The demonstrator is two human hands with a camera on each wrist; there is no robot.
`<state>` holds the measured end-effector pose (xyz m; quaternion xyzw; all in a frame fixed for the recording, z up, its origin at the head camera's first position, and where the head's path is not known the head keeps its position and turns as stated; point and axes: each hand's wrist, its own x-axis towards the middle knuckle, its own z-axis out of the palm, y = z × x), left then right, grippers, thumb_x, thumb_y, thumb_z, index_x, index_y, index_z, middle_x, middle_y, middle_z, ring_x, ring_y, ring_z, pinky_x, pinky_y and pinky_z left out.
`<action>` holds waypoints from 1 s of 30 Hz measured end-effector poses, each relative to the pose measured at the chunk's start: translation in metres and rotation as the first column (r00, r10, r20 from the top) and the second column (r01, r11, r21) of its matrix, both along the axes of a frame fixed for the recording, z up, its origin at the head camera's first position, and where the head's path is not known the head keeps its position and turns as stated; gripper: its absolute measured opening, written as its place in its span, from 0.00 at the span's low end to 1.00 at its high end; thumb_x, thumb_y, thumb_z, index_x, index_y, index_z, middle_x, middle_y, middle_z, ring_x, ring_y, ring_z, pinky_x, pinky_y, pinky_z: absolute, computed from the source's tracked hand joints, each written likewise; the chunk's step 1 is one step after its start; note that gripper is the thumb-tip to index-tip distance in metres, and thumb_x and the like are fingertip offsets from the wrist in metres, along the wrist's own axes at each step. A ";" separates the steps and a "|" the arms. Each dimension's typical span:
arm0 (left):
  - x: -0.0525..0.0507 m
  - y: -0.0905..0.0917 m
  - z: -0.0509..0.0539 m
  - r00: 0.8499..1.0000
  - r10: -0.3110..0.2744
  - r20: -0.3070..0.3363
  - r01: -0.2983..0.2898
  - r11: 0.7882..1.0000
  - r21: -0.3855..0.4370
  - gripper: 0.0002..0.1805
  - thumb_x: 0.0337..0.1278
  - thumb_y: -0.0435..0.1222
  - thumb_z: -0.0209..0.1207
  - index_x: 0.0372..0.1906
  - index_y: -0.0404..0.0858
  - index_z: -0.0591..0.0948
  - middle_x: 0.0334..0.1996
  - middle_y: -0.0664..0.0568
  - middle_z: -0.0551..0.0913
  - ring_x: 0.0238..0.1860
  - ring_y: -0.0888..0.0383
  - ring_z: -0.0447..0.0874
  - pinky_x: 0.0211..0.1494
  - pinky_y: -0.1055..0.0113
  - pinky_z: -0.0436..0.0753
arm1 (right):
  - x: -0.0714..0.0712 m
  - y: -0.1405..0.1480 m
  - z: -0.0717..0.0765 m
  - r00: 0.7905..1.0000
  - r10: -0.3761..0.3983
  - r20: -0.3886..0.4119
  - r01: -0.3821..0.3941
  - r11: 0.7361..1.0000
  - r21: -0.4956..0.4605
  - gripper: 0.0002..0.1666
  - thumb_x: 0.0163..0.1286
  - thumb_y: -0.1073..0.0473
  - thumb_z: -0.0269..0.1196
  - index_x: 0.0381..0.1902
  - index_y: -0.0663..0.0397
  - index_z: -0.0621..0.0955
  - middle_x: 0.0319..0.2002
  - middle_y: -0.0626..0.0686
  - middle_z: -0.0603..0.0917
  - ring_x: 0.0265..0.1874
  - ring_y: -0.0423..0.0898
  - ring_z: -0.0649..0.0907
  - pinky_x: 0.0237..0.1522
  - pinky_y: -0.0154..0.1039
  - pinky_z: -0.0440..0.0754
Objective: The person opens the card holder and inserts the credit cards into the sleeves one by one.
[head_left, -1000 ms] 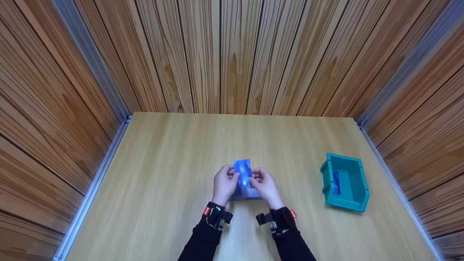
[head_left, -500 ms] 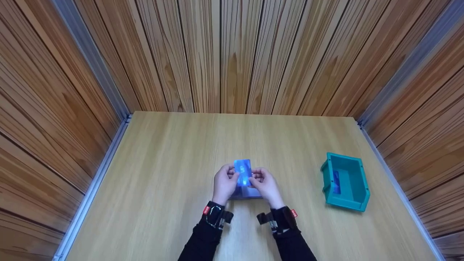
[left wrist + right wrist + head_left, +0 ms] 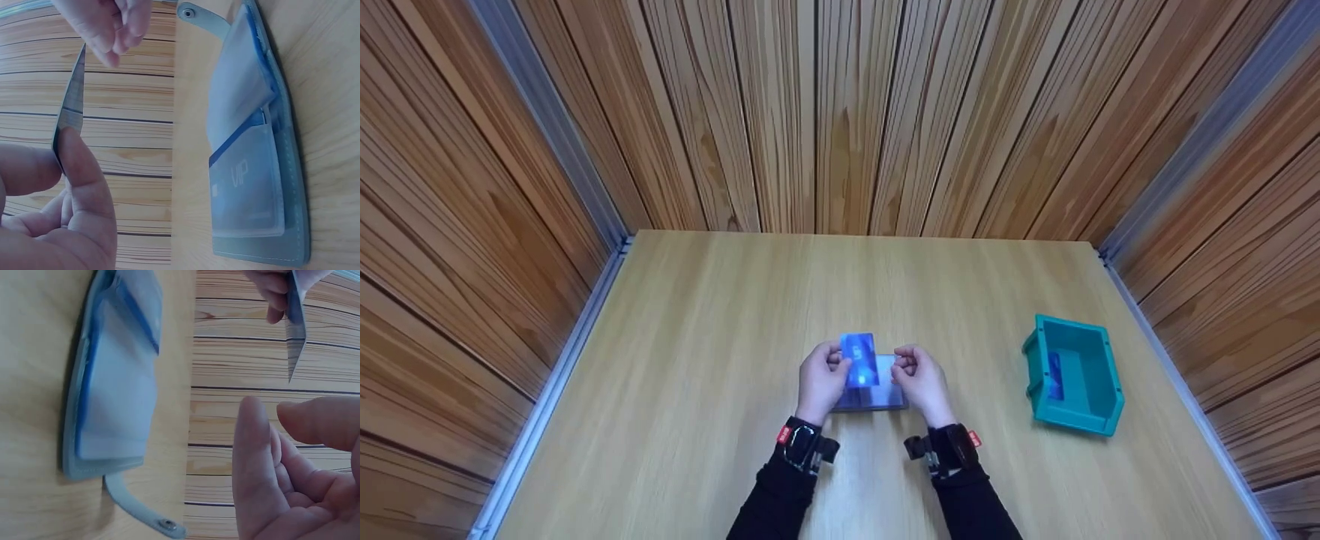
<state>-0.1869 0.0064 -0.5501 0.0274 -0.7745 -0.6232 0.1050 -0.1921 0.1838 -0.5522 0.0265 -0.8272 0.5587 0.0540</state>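
Note:
A blue card (image 3: 857, 360) stands in the pinch of my left hand (image 3: 820, 382), between thumb and forefinger. Just to the right of it is my right hand (image 3: 922, 384), which holds nothing; its thumb and forefinger (image 3: 251, 450) are apart in the right wrist view. Below both hands a light blue card holder (image 3: 295, 225) lies spread on the table, with clear sleeves and a snap strap (image 3: 135, 511). One sleeve contains a card marked VIP (image 3: 239, 183). From the head view, my hands and the raised card cover part of the holder.
A green bin (image 3: 1074, 422) stands on the right side of the wooden table (image 3: 682, 360), with a dark blue card-like piece (image 3: 1056, 376) inside. Wood-panelled walls (image 3: 840, 120) enclose the back and sides.
My right hand has released the card and shifted right. The left hand keeps the card, which has moved slightly left, and more of the card holder shows.

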 end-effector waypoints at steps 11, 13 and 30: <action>-0.001 -0.001 -0.004 0.999 0.012 0.051 -0.011 1.000 -0.021 0.14 0.53 0.23 0.64 0.46 0.27 0.82 0.32 0.47 0.82 0.34 0.54 0.81 0.40 0.62 0.82 | -0.008 0.008 -0.010 0.999 -0.045 0.013 0.040 0.965 0.259 0.12 0.61 0.72 0.64 0.44 0.69 0.79 0.34 0.57 0.82 0.36 0.53 0.82 0.42 0.47 0.79; -0.001 -0.002 -0.005 0.998 0.016 0.059 -0.015 1.000 -0.018 0.14 0.53 0.23 0.64 0.46 0.27 0.82 0.32 0.48 0.82 0.34 0.55 0.81 0.40 0.62 0.81 | -0.009 0.010 -0.012 0.999 -0.047 -0.007 0.047 0.955 0.294 0.11 0.60 0.72 0.64 0.42 0.69 0.80 0.33 0.56 0.82 0.35 0.53 0.81 0.41 0.47 0.79; 0.001 -0.002 -0.012 0.990 0.016 0.138 -0.010 0.999 -0.039 0.14 0.54 0.24 0.64 0.47 0.27 0.81 0.33 0.48 0.81 0.36 0.54 0.80 0.43 0.59 0.80 | -0.011 0.014 -0.026 0.998 -0.037 0.060 0.006 0.894 0.448 0.13 0.58 0.68 0.69 0.41 0.67 0.80 0.34 0.57 0.80 0.36 0.53 0.80 0.43 0.50 0.78</action>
